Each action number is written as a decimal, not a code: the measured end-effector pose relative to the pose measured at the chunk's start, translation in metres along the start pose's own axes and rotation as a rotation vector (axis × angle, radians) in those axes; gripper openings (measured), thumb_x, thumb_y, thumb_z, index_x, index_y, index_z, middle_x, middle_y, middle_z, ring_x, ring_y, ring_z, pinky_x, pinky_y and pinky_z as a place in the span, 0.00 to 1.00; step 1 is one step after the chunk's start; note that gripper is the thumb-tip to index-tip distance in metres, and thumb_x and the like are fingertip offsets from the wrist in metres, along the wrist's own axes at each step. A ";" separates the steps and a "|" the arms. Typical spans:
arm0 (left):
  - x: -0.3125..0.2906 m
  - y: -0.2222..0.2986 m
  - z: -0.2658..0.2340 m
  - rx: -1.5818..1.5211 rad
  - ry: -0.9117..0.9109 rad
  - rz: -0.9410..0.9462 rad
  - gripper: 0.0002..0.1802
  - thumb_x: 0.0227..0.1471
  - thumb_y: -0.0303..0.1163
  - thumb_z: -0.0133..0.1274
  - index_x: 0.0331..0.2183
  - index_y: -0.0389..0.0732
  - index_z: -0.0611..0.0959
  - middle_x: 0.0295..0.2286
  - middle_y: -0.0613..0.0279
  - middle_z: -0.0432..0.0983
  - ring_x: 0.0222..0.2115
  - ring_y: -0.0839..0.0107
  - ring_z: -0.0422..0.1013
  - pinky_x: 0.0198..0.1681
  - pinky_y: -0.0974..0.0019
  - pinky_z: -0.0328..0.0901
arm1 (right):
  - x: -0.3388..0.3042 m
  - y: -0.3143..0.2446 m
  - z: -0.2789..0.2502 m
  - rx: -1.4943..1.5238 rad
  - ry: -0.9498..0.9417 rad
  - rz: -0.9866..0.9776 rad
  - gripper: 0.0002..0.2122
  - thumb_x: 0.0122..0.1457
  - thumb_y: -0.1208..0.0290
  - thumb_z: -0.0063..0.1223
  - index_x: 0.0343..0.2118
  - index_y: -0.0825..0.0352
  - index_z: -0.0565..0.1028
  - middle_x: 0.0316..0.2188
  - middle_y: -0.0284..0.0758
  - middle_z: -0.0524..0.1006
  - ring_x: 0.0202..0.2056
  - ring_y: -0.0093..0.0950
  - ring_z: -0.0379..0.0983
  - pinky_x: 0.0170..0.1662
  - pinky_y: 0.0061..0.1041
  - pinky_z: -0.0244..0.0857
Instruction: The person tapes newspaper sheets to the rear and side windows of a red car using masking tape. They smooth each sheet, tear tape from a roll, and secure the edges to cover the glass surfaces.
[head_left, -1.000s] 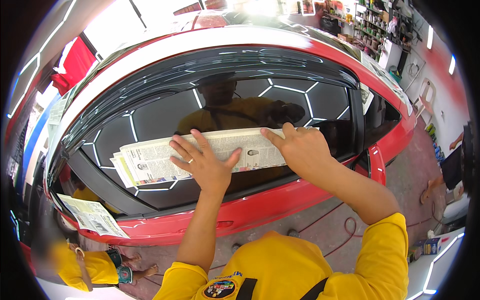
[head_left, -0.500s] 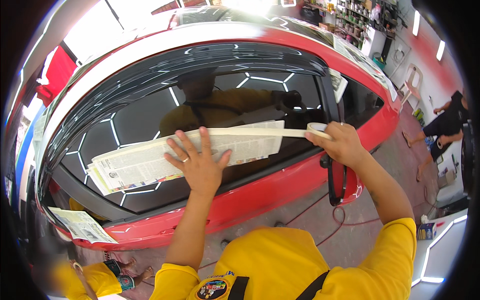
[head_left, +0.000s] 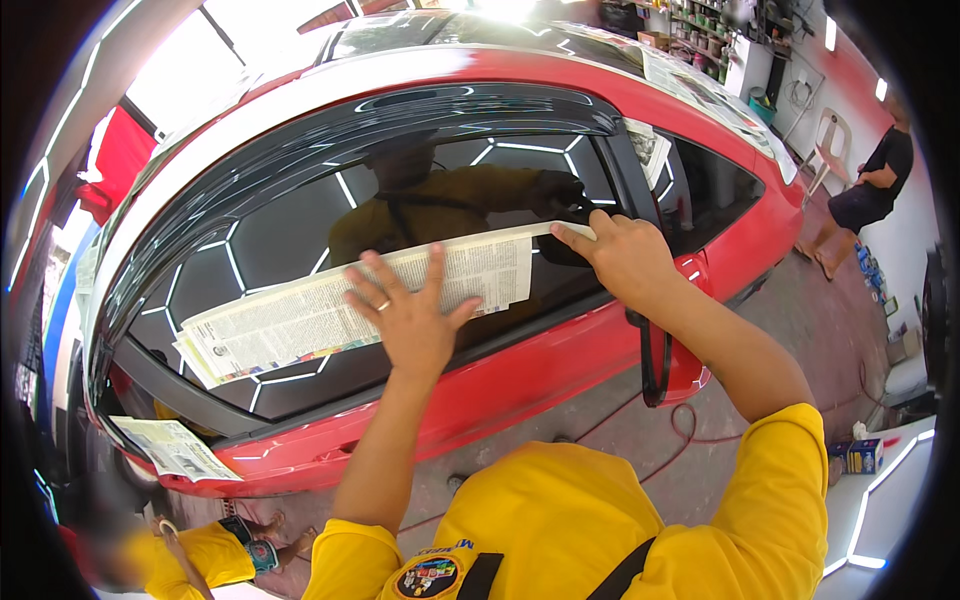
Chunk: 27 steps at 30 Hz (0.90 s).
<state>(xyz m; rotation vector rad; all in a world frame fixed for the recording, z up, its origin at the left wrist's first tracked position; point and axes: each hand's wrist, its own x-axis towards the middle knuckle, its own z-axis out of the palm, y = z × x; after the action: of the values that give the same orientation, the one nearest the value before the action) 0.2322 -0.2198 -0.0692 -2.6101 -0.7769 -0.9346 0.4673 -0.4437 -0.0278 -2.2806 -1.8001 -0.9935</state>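
Resting left hand [head_left: 410, 318]: splayed fingers hid folded, off-white newspaper [head_left: 310, 325].
Right hand [head_left: 630, 258]: fingers curled at narrow cream tape [head_left: 515, 233]; grip was hidden.

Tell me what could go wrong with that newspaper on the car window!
The newspaper might slide down if the left hand, spread flat against it on the car window, lets go too soon. The tape might go on crooked or wrinkled, because its strip reaches past the paper's end to the right hand.
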 end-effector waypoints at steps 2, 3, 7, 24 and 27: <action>0.003 0.022 0.005 -0.040 -0.010 0.067 0.58 0.40 0.64 0.75 0.71 0.67 0.70 0.72 0.20 0.33 0.71 0.11 0.30 0.66 0.11 0.37 | 0.001 0.001 -0.001 0.022 0.007 0.001 0.23 0.61 0.69 0.58 0.60 0.46 0.82 0.32 0.32 0.74 0.28 0.27 0.77 0.29 0.27 0.72; 0.006 0.031 0.008 -0.080 -0.010 0.077 0.58 0.41 0.64 0.74 0.71 0.69 0.70 0.73 0.24 0.36 0.72 0.16 0.30 0.67 0.12 0.36 | 0.001 0.001 -0.002 0.032 0.011 0.002 0.23 0.61 0.69 0.59 0.60 0.46 0.83 0.32 0.31 0.74 0.28 0.27 0.77 0.29 0.27 0.72; 0.016 0.060 0.028 -0.028 0.030 0.215 0.57 0.42 0.68 0.71 0.72 0.72 0.69 0.75 0.33 0.39 0.75 0.28 0.31 0.68 0.14 0.34 | 0.001 0.000 0.000 0.048 0.048 0.017 0.23 0.60 0.69 0.59 0.59 0.46 0.83 0.31 0.31 0.73 0.29 0.27 0.77 0.30 0.28 0.72; 0.021 0.096 0.026 -0.023 -0.046 0.196 0.54 0.49 0.69 0.66 0.72 0.64 0.68 0.73 0.25 0.39 0.70 0.12 0.36 0.65 0.11 0.41 | -0.060 -0.097 -0.065 0.742 0.019 0.597 0.09 0.66 0.69 0.60 0.45 0.63 0.85 0.32 0.40 0.79 0.32 0.41 0.81 0.35 0.40 0.77; 0.021 0.094 0.028 -0.082 -0.057 0.179 0.52 0.50 0.70 0.63 0.72 0.67 0.68 0.75 0.35 0.41 0.73 0.23 0.36 0.69 0.16 0.37 | -0.053 -0.139 -0.071 1.046 0.103 0.629 0.12 0.67 0.69 0.61 0.51 0.63 0.85 0.30 0.41 0.78 0.32 0.42 0.80 0.36 0.39 0.75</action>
<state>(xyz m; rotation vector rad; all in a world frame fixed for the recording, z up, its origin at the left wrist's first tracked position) 0.3132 -0.2769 -0.0824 -2.7327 -0.5165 -0.8614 0.3069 -0.4760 -0.0442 -1.7938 -1.0016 -0.0054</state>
